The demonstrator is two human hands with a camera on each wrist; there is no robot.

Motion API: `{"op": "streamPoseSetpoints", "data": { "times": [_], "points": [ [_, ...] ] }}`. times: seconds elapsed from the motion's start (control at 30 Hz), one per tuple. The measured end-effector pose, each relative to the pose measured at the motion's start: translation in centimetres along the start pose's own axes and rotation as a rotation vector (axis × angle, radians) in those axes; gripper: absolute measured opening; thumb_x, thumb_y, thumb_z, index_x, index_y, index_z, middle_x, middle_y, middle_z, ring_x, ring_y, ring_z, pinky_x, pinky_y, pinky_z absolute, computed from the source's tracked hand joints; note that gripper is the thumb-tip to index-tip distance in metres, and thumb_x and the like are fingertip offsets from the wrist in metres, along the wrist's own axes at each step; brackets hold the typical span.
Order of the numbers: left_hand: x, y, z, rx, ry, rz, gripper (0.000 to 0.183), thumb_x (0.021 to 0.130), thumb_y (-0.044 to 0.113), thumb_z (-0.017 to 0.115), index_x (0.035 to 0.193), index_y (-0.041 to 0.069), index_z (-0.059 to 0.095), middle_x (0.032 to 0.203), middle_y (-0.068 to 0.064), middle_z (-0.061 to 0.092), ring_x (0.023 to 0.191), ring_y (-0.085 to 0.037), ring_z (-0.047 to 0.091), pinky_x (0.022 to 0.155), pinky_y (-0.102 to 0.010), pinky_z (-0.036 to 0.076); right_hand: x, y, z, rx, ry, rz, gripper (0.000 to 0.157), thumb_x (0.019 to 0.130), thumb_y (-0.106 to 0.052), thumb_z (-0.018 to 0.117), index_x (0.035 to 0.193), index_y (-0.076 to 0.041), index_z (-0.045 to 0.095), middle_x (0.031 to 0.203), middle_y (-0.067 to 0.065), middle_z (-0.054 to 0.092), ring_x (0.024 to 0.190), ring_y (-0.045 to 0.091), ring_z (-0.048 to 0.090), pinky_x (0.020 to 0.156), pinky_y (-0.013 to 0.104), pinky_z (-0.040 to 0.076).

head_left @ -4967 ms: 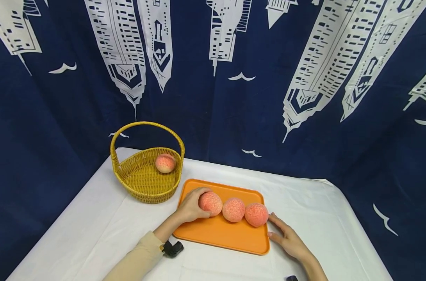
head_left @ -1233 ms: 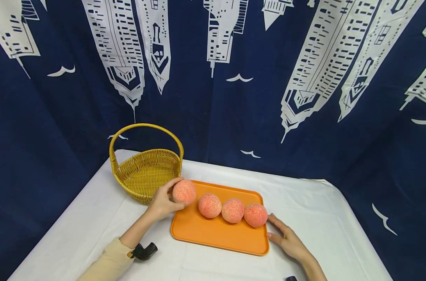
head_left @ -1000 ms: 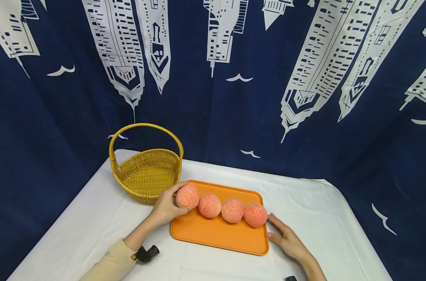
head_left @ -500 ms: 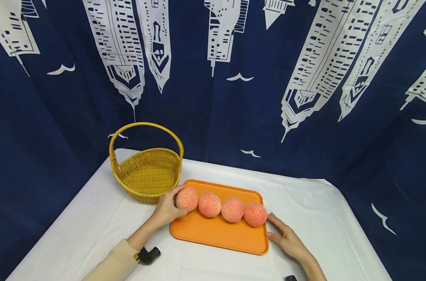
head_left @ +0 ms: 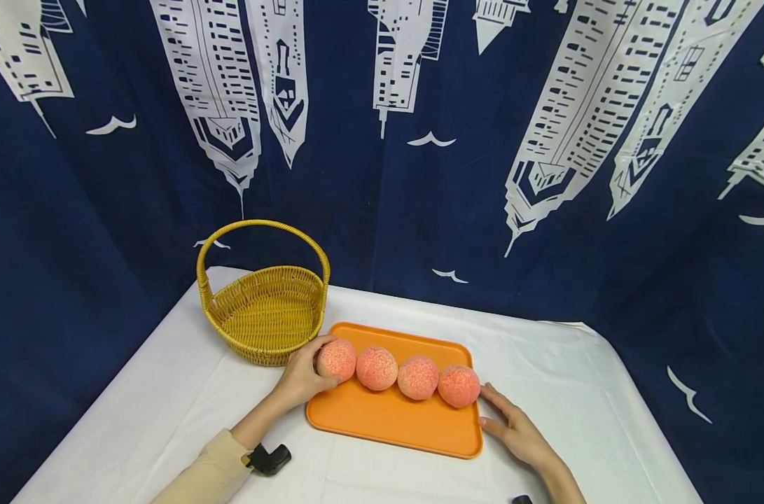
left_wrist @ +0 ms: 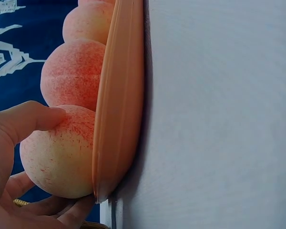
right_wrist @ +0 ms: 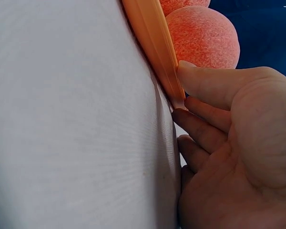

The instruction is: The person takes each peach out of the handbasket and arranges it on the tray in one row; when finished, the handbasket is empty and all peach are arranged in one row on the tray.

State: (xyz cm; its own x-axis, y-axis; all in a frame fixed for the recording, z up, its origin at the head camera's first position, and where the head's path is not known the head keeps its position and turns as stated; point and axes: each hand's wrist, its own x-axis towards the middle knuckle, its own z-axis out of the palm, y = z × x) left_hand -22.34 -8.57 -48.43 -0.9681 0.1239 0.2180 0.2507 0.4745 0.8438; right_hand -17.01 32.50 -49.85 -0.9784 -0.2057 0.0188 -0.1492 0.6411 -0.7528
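My left hand point(head_left: 302, 374) curls its thumb and fingers round a pink, speckled peach point(head_left: 336, 361) at the left end of an orange tray point(head_left: 388, 423). In the left wrist view, the thumb lies on top of this peach point(left_wrist: 62, 157) and the fingers reach round its outer side. Several peaches stand in one row across the tray, close together; the rightmost peach point(head_left: 459, 386) is near the right rim. My right hand point(head_left: 520, 430) rests at that rim with relaxed fingers. In the right wrist view, its thumb touches the tray's edge point(right_wrist: 157, 47).
A yellow wicker basket point(head_left: 268, 350) with a tall arched handle stands behind the tray's left corner, close to my left hand. White cloth point(head_left: 577, 392) covers the table. A dark blue curtain point(head_left: 382, 231) with white building prints hangs behind it.
The peach seen in the basket five seconds ago is gone from there. My left hand has brought a peach down onto the tray's left end, beside the other three. The right hand stays put.
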Motion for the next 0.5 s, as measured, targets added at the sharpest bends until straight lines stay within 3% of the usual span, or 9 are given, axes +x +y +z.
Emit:
{"op": "streamPoseSetpoints", "data": {
  "times": [0.23, 0.37, 0.5],
  "points": [
    [-0.11, 0.00, 0.02, 0.011, -0.008, 0.004, 0.073, 0.066, 0.003, 0.085, 0.134, 0.006, 0.055, 0.135, -0.018, 0.058, 0.124, -0.036, 0.054, 0.101, -0.055, 0.045, -0.03, -0.06, -0.12, -0.012, -0.008, 0.023, 0.058, 0.091, -0.026, 0.067, 0.143, -0.009, 0.049, 0.155, 0.021, 0.033, 0.145, 0.038, 0.025, 0.108, 0.011, 0.020],
    [-0.16, 0.12, -0.06, 0.025, -0.019, -0.008, 0.075, 0.067, 0.005, 0.084, 0.135, 0.007, 0.053, 0.138, -0.018, 0.055, 0.127, -0.039, 0.051, 0.105, -0.061, 0.038, 0.08, -0.15, -0.11, -0.017, -0.017, 0.041, 0.059, 0.090, -0.026, 0.067, 0.144, -0.009, 0.049, 0.156, 0.021, 0.032, 0.146, 0.037, 0.025, 0.116, 0.034, 0.024],
    [-0.26, 0.27, -0.11, 0.060, -0.030, -0.013, 0.077, 0.068, 0.010, 0.085, 0.137, 0.007, 0.051, 0.142, -0.018, 0.052, 0.130, -0.041, 0.047, 0.106, -0.065, 0.032, 0.26, -0.15, -0.12, -0.020, -0.024, 0.041, 0.060, 0.090, -0.025, 0.067, 0.144, -0.008, 0.048, 0.156, 0.022, 0.032, 0.146, 0.039, 0.024, 0.114, 0.055, 0.021]
  ]
}}
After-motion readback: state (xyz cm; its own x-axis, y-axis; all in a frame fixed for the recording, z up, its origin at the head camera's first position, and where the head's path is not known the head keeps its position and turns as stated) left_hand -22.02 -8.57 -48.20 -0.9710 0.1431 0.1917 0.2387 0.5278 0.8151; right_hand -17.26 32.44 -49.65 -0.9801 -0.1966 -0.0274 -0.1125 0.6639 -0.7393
